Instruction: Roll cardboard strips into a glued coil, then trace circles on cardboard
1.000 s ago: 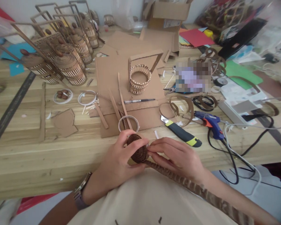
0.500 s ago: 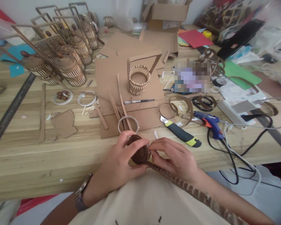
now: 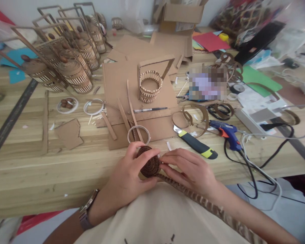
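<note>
The brown coil [image 3: 149, 164] of corrugated card sits between the fingers of the 2 hands, tilted and held clear of the worktop [image 3: 27, 176]. The left hand [image 3: 125, 171] spans it, index finger across the face and thumb below; the fingertips of the right hand [image 3: 191, 169] close narrowly on its right edge, where a pale bit is too small to make out. From beneath the right fingers, the loose strip [image 3: 205, 203] trails alongside the forearm. The coil looks light, grippy and fairly firm, though its outer turn could slacken, so the rim seems the best hold; the ribbed strip looks bendy and easily crushed. Just beyond the left fingers lies a white ring [image 3: 129, 135]; beyond the right, a utility knife [image 3: 197, 143]
</note>
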Demonstrator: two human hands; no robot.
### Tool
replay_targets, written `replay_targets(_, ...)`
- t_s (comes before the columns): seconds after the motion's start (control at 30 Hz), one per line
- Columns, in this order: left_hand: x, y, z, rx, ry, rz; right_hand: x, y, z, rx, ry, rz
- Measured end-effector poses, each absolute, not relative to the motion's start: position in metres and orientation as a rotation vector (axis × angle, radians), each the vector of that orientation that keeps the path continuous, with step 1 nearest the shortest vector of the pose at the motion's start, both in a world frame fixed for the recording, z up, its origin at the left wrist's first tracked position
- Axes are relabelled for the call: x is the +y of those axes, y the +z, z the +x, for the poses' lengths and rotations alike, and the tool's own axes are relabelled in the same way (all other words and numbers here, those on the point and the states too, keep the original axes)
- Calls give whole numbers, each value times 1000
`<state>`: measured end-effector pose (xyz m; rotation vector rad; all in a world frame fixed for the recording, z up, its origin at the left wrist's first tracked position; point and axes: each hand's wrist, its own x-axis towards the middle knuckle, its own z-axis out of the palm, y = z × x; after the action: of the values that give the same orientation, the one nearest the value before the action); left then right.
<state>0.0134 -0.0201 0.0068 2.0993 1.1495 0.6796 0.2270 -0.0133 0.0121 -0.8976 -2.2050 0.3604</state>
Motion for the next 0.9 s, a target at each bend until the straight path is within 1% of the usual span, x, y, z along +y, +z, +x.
replay_targets(0.17,-21,9,14,1181,649,2085,-13,15,226,-2216,250,-907)
replay_targets(0.47,-21,10,15,1186,616,2069,-18,15,223,-2224,279,-934)
replay_targets(0.67,-23,10,16,1184,578,2054,-15,14,219,-2287,144,-954)
replay_targets(0.9,-23,10,17,1318,522,2005,-14,9,218,-2284,178,-959)
